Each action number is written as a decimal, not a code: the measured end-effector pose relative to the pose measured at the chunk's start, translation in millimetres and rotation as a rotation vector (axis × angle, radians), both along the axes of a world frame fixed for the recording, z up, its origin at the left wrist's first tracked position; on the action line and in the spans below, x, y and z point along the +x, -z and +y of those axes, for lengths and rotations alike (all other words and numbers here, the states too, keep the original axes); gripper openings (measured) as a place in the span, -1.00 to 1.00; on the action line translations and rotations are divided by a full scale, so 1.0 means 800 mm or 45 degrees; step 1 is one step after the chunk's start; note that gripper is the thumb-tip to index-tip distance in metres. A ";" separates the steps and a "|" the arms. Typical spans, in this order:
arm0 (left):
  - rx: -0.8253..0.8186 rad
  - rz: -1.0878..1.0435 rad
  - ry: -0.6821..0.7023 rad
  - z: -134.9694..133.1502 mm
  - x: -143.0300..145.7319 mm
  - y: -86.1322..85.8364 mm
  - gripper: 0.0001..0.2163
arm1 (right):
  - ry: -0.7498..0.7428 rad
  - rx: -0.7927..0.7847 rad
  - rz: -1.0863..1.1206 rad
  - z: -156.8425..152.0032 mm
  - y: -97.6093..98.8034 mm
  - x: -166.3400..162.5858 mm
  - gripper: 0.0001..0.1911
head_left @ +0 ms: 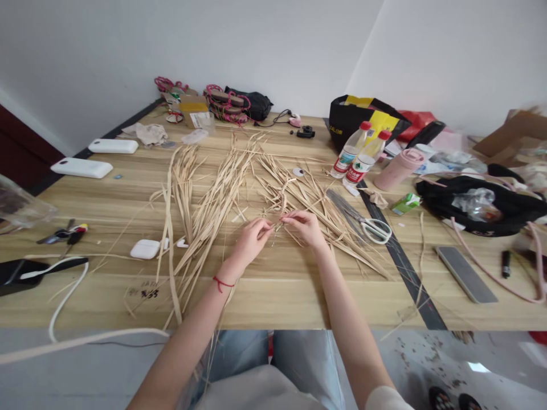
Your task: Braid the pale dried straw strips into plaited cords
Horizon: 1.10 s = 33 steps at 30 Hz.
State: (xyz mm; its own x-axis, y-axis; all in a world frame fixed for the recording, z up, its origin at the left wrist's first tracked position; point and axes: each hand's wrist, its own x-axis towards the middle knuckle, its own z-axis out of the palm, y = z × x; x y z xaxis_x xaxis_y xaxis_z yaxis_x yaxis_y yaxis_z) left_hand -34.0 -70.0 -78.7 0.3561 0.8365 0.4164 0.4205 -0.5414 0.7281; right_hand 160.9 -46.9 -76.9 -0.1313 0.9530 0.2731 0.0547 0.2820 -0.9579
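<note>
Both my hands meet over the middle of the table, their fingertips pinched close together. My left hand [252,242], with a red string at its wrist, is closed on thin straw strands. Beside it my right hand [305,226] pinches the near end of a small braided straw piece [284,196], which extends away from me. Fine strand ends hang below the fingertips; their exact hold is too small to see. Long dry straw strips [217,199] lie to the left, and more straw strips [329,219] spread to the right.
White-handled scissors [376,230] lie right of the straw. Farther right are two water bottles [351,149], a pink tumbler [399,169], a grey phone [465,274] and a black bag [482,199]. A white earbud case [145,249] and white power banks [81,167] are on the left.
</note>
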 end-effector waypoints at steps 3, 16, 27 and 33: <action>0.069 0.059 0.001 -0.004 0.002 -0.004 -0.90 | 0.029 0.005 0.051 -0.002 -0.005 0.000 -0.82; 0.411 0.395 -0.163 -0.018 0.006 -0.005 -0.87 | 0.291 -0.064 0.305 0.000 -0.001 -0.005 -0.77; 0.338 0.335 -0.072 -0.018 0.011 0.000 -0.88 | 0.378 -0.078 0.431 -0.008 -0.014 -0.020 -0.75; 0.305 0.174 -0.190 -0.015 0.007 0.007 -0.90 | 0.333 -0.061 0.444 -0.012 -0.015 -0.030 -0.75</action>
State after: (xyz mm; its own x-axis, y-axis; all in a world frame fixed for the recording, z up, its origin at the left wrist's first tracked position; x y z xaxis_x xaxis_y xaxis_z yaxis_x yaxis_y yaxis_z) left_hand -28.7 -81.8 -84.3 0.3030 0.7679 0.5644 0.5937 -0.6153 0.5186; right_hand 136.6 -56.6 -64.5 0.2088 0.9544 0.2132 -0.2108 0.2568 -0.9432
